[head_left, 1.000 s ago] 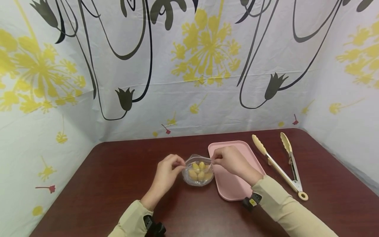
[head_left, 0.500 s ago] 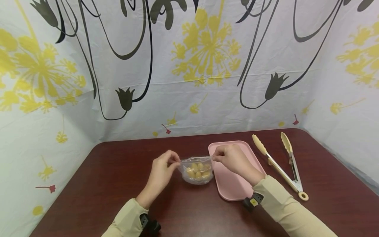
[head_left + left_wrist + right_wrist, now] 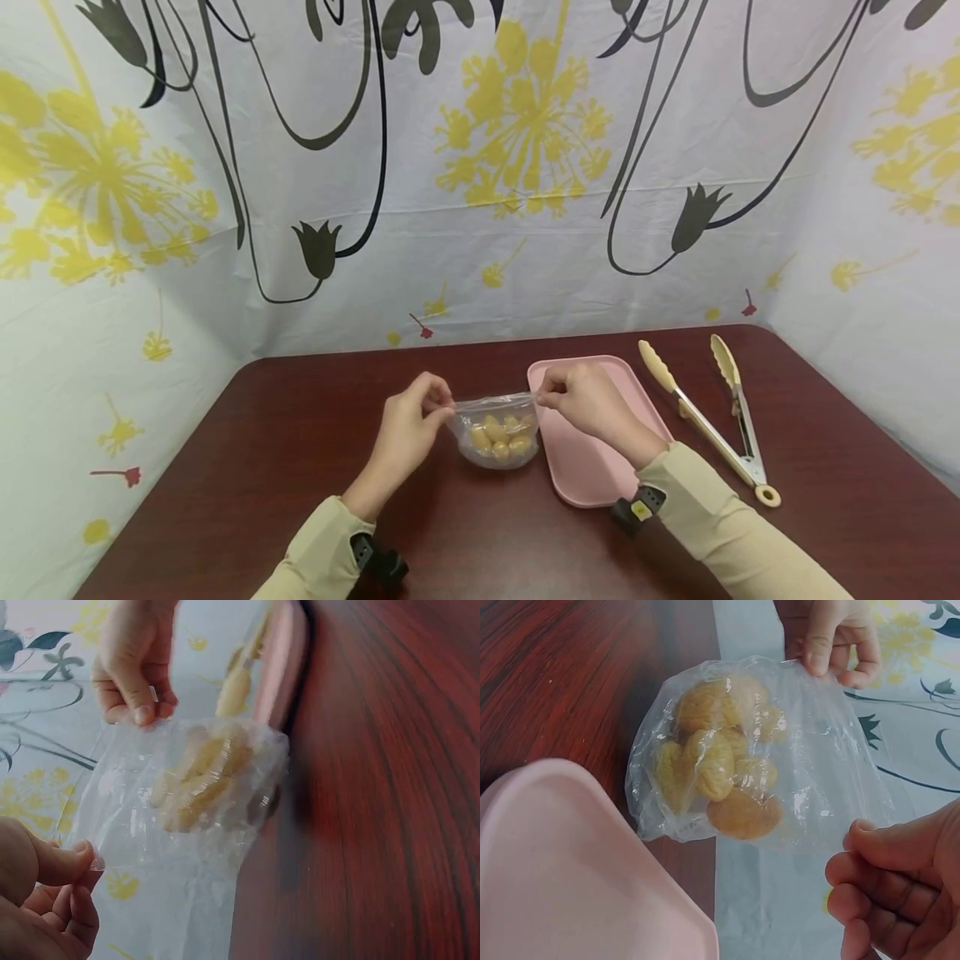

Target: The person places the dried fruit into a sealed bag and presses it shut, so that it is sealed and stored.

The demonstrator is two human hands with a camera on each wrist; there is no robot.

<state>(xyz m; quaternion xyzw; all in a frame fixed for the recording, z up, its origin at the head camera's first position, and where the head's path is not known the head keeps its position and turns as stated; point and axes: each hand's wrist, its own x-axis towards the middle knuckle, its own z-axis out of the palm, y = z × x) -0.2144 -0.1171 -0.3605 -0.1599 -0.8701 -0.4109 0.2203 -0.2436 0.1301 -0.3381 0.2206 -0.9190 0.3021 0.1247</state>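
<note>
Between my two hands hangs a clear plastic zip bag [image 3: 480, 407] holding several wrinkled yellow-brown dried fruits [image 3: 711, 761]. My left hand [image 3: 408, 417] pinches the upper left corner between thumb and fingers. At the opposite upper corner, my right hand [image 3: 588, 408] has the same kind of pinch. The top edge is drawn nearly straight between them, and the fruits lie bunched at the bottom. Whether the bag's underside touches the table cannot be told. Both wrist views show the bag's sides, with the fruits visible through the film.
A pink tray [image 3: 592, 475] lies just right of the bag, partly under my right hand and forearm. Beyond it, spread tongs [image 3: 712, 434] with cream tips rest on the dark red table [image 3: 315, 450]. Patterned white cloth [image 3: 480, 275] hangs behind and at the sides.
My left hand has moved left and slightly up, pulling the bag's rounded mouth into a flat, taut line. My right hand has barely moved and keeps its pinch.
</note>
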